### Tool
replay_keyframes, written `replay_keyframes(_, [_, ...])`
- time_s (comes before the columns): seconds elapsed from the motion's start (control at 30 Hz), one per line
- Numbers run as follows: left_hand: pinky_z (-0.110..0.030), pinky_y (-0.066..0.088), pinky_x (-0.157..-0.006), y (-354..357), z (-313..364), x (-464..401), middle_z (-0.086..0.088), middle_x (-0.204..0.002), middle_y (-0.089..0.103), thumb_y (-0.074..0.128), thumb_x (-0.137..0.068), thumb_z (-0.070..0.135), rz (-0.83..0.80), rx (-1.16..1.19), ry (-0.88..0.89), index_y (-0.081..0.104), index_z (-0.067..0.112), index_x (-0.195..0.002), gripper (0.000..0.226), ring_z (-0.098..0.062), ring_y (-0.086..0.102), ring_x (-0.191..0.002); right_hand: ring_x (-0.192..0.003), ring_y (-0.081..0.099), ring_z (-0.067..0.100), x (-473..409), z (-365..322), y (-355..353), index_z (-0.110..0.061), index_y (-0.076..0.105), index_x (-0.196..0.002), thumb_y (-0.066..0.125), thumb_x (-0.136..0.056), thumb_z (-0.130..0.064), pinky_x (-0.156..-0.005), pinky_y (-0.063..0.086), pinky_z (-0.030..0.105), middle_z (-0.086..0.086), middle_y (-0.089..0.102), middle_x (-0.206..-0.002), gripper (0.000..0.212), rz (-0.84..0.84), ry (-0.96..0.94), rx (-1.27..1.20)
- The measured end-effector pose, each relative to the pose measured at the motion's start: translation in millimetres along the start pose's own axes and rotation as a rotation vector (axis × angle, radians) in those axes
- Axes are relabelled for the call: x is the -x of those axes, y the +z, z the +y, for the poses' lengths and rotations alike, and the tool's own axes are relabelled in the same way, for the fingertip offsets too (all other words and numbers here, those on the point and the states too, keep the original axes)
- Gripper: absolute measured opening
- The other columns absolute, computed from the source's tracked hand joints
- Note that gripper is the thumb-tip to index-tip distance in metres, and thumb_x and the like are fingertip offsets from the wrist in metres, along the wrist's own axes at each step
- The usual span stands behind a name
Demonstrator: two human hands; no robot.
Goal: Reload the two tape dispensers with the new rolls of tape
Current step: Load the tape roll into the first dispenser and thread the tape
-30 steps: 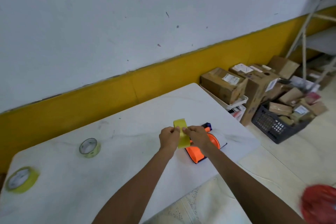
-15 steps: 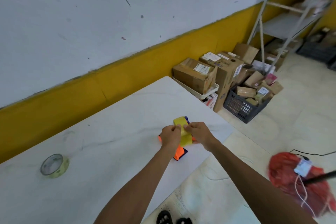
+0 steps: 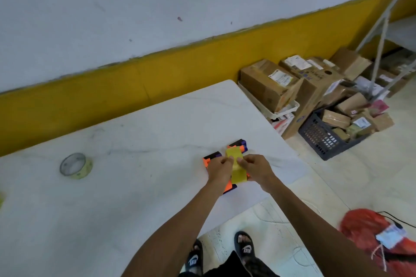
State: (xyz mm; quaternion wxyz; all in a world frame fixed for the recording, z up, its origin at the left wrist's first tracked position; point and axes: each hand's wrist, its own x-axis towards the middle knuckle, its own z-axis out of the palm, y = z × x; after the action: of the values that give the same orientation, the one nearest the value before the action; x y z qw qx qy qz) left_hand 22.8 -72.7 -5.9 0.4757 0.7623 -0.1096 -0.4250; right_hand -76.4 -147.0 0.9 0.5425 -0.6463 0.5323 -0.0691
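Both hands pinch a yellow tape roll w/ glossy band: left hand on its left edge, right hand on its right. Roll is edge-on, long axis running away from the person, above orange-and-black plastic tape dispensers on white marble-look table. Spare clear-cored tape roll lies flat well to the left.

White wall with yellow band, pale tiled floor.

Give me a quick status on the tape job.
Left hand and right hand pinch yellow tape over orange dispenser. Spare roll lies apart. Nothing blocking.
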Motion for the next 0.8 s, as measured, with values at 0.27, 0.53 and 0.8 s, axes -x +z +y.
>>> replay_keyframes(0.27, [-0.05,0.06,-0.079,20.6,-13.1,-9.8,-0.014,-0.076,0.069,0.061,-0.082,0.035,0.153,-0.006,-0.043,0.068,0.004,-0.077,0.032,-0.036,0.071,-0.083,-0.07,0.054,0.024,-34.5,7.6,-11.6,-0.007,0.062,-0.065,0.062,-0.087,-0.032,-0.072,0.057,0.05,0.006,0.053,-0.067,0.034,-0.133,-0.016,0.141])
replay_keyframes(0.53, [-0.027,0.04,-0.058,0.1,-19.6,4.1,-0.005,-0.077,0.062,0.045,-0.088,0.014,0.429,-0.094,-0.018,0.061,0.011,-0.081,0.018,-0.018,0.052,-0.065,-0.072,0.061,0.031,-43.6,14.8,0.3,-0.002,0.061,-0.07,0.063,-0.084,-0.029,-0.076,0.057,0.058,0.019,0.057,-0.072,0.03,-0.197,0.0,0.147])
replay_keyframes(0.8, [-0.028,0.041,-0.07,-15.4,-45.8,6.2,-0.005,-0.098,0.062,0.053,-0.086,0.011,0.601,-0.036,-0.033,0.061,0.009,-0.111,0.026,-0.018,0.057,-0.082,-0.077,0.063,0.033,-37.3,14.8,7.6,0.007,0.06,-0.074,0.062,-0.085,-0.032,-0.08,0.056,0.059,0.013,0.055,-0.071,0.04,-0.214,-0.001,0.169])
